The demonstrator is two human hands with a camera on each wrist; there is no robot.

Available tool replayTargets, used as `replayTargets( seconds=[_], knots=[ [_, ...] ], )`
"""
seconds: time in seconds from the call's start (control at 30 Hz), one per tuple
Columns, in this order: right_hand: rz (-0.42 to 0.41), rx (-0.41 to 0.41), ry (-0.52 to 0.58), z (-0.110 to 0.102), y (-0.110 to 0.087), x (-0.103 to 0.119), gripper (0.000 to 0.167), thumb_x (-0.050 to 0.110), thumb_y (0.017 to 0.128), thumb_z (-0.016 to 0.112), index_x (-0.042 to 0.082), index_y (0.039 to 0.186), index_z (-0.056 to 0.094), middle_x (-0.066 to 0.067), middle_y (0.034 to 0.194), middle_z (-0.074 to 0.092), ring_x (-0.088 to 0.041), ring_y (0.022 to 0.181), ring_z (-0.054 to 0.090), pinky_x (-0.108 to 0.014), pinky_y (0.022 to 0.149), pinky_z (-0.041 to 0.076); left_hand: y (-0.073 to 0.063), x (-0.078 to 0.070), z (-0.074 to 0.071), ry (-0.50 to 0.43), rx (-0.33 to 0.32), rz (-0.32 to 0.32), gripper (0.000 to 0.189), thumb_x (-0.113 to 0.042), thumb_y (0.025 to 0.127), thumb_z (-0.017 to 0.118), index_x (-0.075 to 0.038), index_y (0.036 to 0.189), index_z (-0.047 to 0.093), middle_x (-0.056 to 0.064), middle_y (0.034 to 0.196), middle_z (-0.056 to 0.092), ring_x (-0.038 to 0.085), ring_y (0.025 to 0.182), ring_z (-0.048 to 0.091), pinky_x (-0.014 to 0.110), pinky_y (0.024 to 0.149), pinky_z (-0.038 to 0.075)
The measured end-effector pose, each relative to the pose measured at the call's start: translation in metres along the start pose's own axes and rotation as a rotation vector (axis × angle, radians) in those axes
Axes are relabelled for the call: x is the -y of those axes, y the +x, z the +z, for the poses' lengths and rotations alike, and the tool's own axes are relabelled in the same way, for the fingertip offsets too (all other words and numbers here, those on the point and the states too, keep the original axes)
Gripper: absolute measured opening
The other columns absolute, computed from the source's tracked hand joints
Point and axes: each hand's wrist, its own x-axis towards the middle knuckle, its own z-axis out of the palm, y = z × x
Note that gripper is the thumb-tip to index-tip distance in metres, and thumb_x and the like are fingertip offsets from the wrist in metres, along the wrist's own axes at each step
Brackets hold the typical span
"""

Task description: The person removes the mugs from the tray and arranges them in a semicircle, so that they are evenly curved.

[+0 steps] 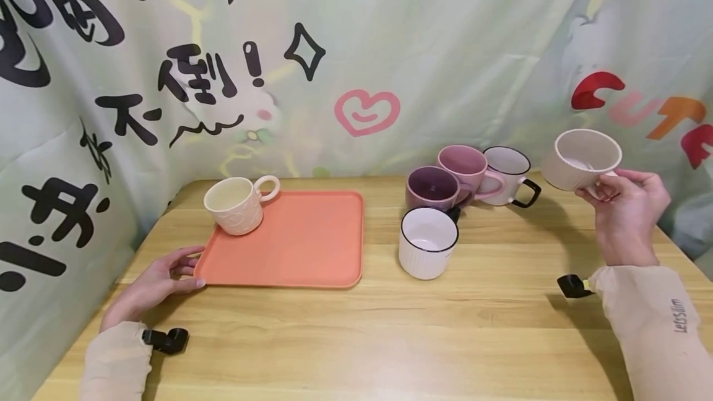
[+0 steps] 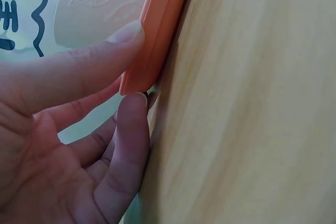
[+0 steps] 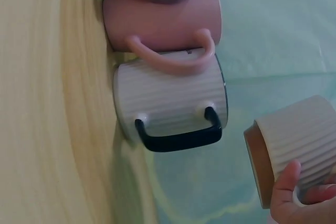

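Note:
My right hand [image 1: 632, 212] holds a white ribbed mug [image 1: 565, 169] by its handle, raised above the table's right side. In the right wrist view the mug's brownish base [image 3: 261, 166] shows, with a fingertip against the ribbed wall. At the far left, my left hand [image 1: 156, 283] grips the near left corner of an orange tray [image 1: 312, 246]. The left wrist view shows the thumb [image 2: 123, 38] on the tray's rim and a fingertip [image 2: 135, 106] at its underside. On the tray's back left part stands a cream mug [image 1: 241, 215] with a round handle and raised pattern.
Right of the tray, mugs cluster on the wooden table [image 1: 356, 339]: a white one with a black rim [image 1: 426, 258], a purple one [image 1: 414, 197], a pink one [image 1: 465, 163] and a white one with a black handle [image 1: 504, 181]. A printed curtain [image 1: 445, 48] hangs behind.

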Motion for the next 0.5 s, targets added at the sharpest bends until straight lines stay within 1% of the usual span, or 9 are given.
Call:
replayTargets(
  seconds=[0.1, 0.23, 0.37, 0.5],
  knots=[
    [0.003, -0.019, 0.003, -0.003, 0.003, 0.0, 0.029, -0.031, 0.085, 0.051, -0.007, 0.097, 0.042, -0.022, 0.062, 0.053, -0.03, 0.046, 0.051, -0.045, 0.044, 0.054, -0.001, 0.001, 0.0, -0.027, 0.008, -0.003, 0.074, -0.007, 0.091, 0.075, 0.015, 0.148, 0.034, 0.023, 0.119, 0.063, 0.005, 0.097, 0.059, 0.023, 0.078, 0.052],
    [0.024, -0.049, 0.009, -0.009, 0.006, 0.001, 0.03, -0.03, 0.085, 0.051, -0.005, 0.098, 0.042, -0.02, 0.06, 0.05, -0.029, 0.046, 0.048, -0.046, 0.044, 0.053, -0.001, 0.001, 0.0, -0.039, 0.008, -0.009, 0.074, -0.008, 0.091, 0.076, 0.015, 0.148, 0.034, 0.024, 0.12, 0.063, 0.004, 0.096, 0.06, 0.023, 0.078, 0.052],
    [0.068, -0.071, 0.002, -0.018, 0.009, 0.003, 0.027, -0.028, 0.085, 0.051, -0.005, 0.097, 0.044, -0.019, 0.061, 0.049, -0.029, 0.047, 0.047, -0.047, 0.044, 0.053, -0.001, 0.002, -0.001, -0.045, 0.016, 0.004, 0.073, -0.007, 0.091, 0.075, 0.015, 0.147, 0.035, 0.027, 0.122, 0.061, 0.003, 0.096, 0.06, 0.023, 0.078, 0.052],
    [0.121, -0.076, -0.032, -0.025, 0.012, 0.003, 0.025, -0.026, 0.088, 0.051, -0.004, 0.096, 0.045, -0.018, 0.065, 0.05, -0.029, 0.05, 0.046, -0.046, 0.047, 0.053, -0.001, 0.002, -0.001, -0.046, 0.013, -0.001, 0.073, -0.008, 0.091, 0.076, 0.015, 0.147, 0.035, 0.029, 0.124, 0.06, 0.002, 0.096, 0.06, 0.023, 0.078, 0.052]
  ],
)
